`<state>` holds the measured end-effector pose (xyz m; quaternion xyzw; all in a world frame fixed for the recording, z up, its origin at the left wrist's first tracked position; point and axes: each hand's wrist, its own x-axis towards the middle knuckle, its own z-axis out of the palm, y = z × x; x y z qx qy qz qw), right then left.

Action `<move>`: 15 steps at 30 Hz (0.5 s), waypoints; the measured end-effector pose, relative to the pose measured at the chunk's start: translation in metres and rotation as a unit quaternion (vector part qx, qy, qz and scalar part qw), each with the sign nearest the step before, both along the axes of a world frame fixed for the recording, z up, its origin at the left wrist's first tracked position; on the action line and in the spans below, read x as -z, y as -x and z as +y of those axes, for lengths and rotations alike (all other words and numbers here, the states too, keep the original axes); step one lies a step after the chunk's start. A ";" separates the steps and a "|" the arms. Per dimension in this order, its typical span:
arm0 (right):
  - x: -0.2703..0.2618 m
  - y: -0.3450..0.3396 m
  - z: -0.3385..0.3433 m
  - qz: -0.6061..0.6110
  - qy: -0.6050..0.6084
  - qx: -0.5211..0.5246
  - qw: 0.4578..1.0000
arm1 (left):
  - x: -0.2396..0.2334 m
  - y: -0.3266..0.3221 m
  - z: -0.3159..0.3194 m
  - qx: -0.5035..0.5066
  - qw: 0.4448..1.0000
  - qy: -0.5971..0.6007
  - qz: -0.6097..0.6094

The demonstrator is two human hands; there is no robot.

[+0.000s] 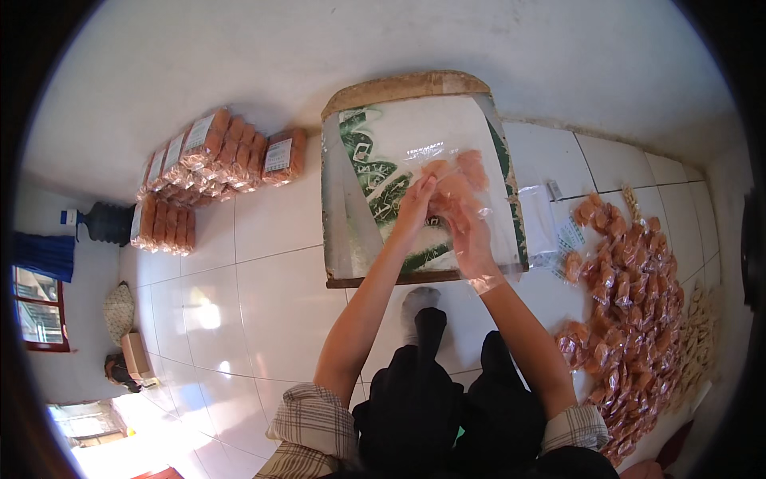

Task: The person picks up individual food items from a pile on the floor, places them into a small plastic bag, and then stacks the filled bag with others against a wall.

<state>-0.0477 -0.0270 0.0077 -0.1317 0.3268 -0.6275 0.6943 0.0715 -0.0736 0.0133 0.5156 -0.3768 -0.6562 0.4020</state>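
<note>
Before me, a clear plastic bag [434, 149] with orange packets [458, 185] in it lies over a low table [413, 84] with a worn top printed in green and white. My left hand [417, 200] grips the bag's left side, its thumb on top near an orange packet. My right hand [470, 233] reaches into the bag from the near side, and clear film wraps around its wrist. Its fingers are partly hidden by film and glare, against the underside of the orange pieces. Another orange piece [471, 167] shows at the bag's far right.
Right of the table, a large heap of small film-wrapped orange packets [634, 299] covers the floor. Flat clear bags [535, 218] and printed labels [570, 235] lie between. Labelled filled packs [203, 149] are stacked at left by the wall. A dark bottle [108, 223] stands beyond them.
</note>
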 end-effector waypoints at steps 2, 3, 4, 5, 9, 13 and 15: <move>-0.008 0.000 -0.001 -0.021 0.027 -0.003 0.999 | 0.000 0.002 0.002 0.022 1.000 0.000 0.013; -0.014 -0.002 -0.003 -0.026 0.032 0.000 0.999 | 0.002 0.003 0.005 0.024 0.999 0.003 0.022; -0.018 -0.004 -0.006 -0.031 0.038 0.002 0.999 | 0.003 0.003 0.007 0.026 0.999 0.005 0.029; -0.014 -0.002 -0.008 -0.022 0.033 0.001 0.999 | 0.002 0.007 0.010 0.029 0.999 0.010 0.034; -0.004 0.000 -0.016 0.019 -0.018 0.026 0.999 | -0.004 0.017 0.020 0.034 0.998 0.023 0.044; -0.004 0.000 -0.013 0.059 0.041 0.045 0.996 | -0.005 0.016 0.018 0.014 1.000 -0.001 0.017; -0.005 -0.007 -0.013 0.107 0.044 0.104 0.988 | 0.005 0.013 0.013 -0.047 0.998 0.009 0.042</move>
